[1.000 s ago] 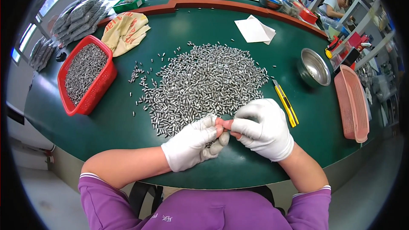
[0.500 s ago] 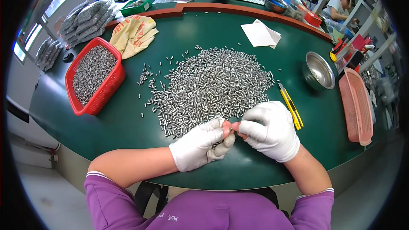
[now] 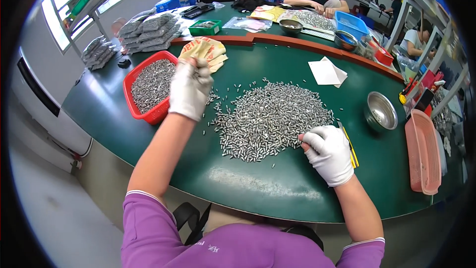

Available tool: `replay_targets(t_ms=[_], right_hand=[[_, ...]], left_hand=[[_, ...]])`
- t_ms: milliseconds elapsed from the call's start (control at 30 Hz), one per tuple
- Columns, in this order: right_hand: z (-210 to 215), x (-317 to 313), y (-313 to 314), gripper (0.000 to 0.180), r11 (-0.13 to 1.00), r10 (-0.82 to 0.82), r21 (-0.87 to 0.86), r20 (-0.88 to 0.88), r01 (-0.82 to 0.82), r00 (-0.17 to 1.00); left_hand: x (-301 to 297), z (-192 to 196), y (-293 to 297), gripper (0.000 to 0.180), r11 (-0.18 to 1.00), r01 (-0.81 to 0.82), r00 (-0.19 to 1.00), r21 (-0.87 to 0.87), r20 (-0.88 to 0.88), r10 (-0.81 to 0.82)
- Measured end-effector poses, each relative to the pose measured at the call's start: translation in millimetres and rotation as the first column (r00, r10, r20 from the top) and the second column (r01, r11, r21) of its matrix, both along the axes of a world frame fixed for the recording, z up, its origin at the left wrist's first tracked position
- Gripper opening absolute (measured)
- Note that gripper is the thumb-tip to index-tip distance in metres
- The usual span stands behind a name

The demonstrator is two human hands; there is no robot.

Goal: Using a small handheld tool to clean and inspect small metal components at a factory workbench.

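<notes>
Left hand in a white knit glove, stretched out toward eleven o'clock, above the near right rim of the red plastic basket heaped with small grey metal pins. Fingers curled downward, back of the glove to the camera; whether anything sits inside the curl, impossible to tell. Just beyond the glove, at twelve o'clock from it, a folded tan cloth sack.

Right hand, also white-gloved, resting on the dark green tabletop at the four-o'clock edge of the broad pile of small silver cylindrical metal pins. Fingers bent inward, fingertips touching the outermost pins at the glove's ten o'clock; nothing clearly pinched between them, grip loose rather than clenched.

Pile spread across the table's middle, between the two gloves, wider than deep, its long axis running from seven o'clock up to one o'clock. Single pins lying flat, pointing every which way, with no shared heading; stray ones scattered around the fringe, thickest toward the basket.

Just right of the right glove, a yellow-handled slim tool, lying roughly twelve to six. Farther toward two o'clock, a round steel bowl; at three o'clock, a long pink plastic tray. Folded white paper sheet at one o'clock beyond the pile.
</notes>
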State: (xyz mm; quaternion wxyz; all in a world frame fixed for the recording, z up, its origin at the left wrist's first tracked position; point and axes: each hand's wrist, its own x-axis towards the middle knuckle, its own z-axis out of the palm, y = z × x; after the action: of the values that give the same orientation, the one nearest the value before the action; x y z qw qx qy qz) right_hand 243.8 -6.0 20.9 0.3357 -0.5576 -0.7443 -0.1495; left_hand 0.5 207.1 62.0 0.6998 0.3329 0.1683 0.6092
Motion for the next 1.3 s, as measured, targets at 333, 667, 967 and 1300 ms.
replay_targets(t_ms=[333, 667, 967, 1300], right_hand=[[2, 5, 2, 0.014, 0.998, -0.056, 0.016, -0.049, 0.057, 0.997], [32, 55, -39, 0.014, 0.852, -0.521, -0.158, -0.146, 0.5, 0.841], [3, 50, -62, 0.044, 0.582, -0.715, -0.462, 0.102, 0.669, 0.692], [-12, 57, -72, 0.023, 0.694, -0.713, -0.214, -0.071, 0.688, 0.698]], left_hand=[[-150, -38, 98, 0.014, 0.834, -0.192, 0.48, 0.517, -0.692, 0.54], [-153, -36, 74, 0.012, 0.55, -0.197, 0.234, 0.812, -0.506, 0.83], [-43, -35, -151, 0.023, 0.41, 0.417, 0.285, 0.811, -0.545, 0.788], [-25, -71, -189, 0.018, 0.538, 0.528, 0.195, 0.657, -0.711, 0.676]])
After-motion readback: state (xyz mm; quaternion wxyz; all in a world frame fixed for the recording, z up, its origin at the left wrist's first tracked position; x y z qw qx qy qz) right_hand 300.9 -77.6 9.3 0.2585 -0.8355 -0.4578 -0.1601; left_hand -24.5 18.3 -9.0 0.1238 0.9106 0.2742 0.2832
